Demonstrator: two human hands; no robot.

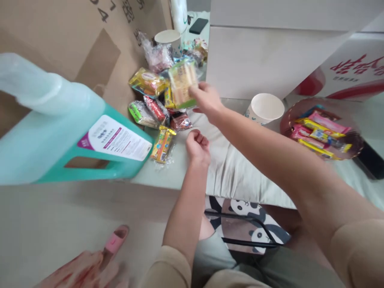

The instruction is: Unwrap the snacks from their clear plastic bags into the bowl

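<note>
My right hand pinches a clear and green packet of crackers above a pile of wrapped snacks. My left hand rests palm up on the cloth, its fingers curled in and nothing visible in them. Left of it lies a yellow snack packet. The pile holds a red-wrapped snack, a green-and-clear packet, a gold packet and a dark red packet. Behind them is a crumpled clear wrapper.
A big jug of teal liquid stands at the left by a cardboard box. To the right are a white paper cup and a clear bowl of wrapped sweets. Another cup and a phone sit at the back.
</note>
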